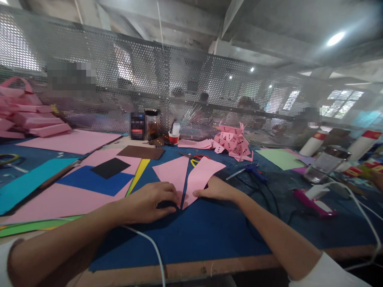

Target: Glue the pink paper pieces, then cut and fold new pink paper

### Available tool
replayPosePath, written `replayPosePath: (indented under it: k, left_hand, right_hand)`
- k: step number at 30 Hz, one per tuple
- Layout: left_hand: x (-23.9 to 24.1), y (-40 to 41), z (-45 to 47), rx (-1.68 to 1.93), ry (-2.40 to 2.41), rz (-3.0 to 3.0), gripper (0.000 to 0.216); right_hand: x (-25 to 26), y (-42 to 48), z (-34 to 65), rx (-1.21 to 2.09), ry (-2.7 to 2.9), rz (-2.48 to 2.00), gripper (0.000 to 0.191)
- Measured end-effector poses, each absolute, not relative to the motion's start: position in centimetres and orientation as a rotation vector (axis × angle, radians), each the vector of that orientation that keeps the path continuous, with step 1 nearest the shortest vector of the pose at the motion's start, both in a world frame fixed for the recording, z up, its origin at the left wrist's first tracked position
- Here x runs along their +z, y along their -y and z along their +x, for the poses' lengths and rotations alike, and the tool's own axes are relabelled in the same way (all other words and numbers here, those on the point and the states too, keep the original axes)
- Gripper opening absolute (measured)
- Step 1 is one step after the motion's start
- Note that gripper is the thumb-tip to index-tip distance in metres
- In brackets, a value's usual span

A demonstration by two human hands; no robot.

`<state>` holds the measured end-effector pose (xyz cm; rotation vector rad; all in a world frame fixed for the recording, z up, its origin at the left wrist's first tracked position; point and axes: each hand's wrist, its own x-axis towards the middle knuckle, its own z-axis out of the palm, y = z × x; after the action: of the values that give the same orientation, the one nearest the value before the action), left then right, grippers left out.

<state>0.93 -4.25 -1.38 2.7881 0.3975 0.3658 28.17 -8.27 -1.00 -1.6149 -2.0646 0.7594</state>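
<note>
Two pieces of pink paper lie side by side in front of me with a narrow gap between them. My left hand (157, 200) rests on the near end of the left pink piece (172, 171), fingers bent and thumb apart from them. My right hand (218, 189) grips the right pink paper strip (203, 172), thumb on top and the other fingers hidden beneath. This strip curves up off the blue mat (206, 235). Just beyond the two pieces lie scissors (196, 158) with red and yellow handles, partly covered by the paper.
Coloured sheets, including a blue sheet (98, 180) and black sheet (110, 168), lie left. Dotted pink cutouts (231, 139) are piled at the back. A blue glue gun (255, 172), pink device (315, 203) and glass jar (326, 163) stand right. A white cable (154, 243) crosses the front edge.
</note>
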Motion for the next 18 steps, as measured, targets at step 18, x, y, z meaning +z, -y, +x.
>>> replayPosePath:
  k: [18]
  left_hand:
    - [-1.33,4.35,0.89,0.386,-0.375,2.772,0.02]
  right_hand:
    - [-1.0,8.21,28.15,0.752,2.083,-1.623,0.043]
